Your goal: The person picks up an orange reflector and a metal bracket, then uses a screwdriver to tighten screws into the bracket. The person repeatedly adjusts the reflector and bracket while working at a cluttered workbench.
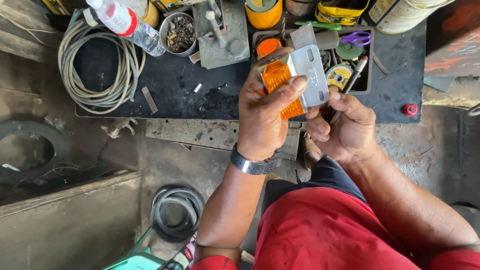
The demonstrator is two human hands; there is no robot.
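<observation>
My left hand (262, 117) grips an orange rectangular reflector lamp (278, 79) fixed to a grey metal bracket (312, 74) with slotted holes. The thumb presses across the orange lens. My right hand (345, 127) holds the bracket's lower edge and also a thin dark tool (353, 80), like a screwdriver or pen, that points up past the bracket. A black watch sits on my left wrist. Both hands are raised over the front edge of a dark workbench (200, 95).
On the bench lie a coiled grey cable (97, 67), a plastic bottle (127, 25), a tin of screws (180, 32), a metal plate (222, 35), a tray (367, 75) with discs and purple scissors (356, 38), paint cans, and a red cap (410, 109). Rubber rings lie on the floor.
</observation>
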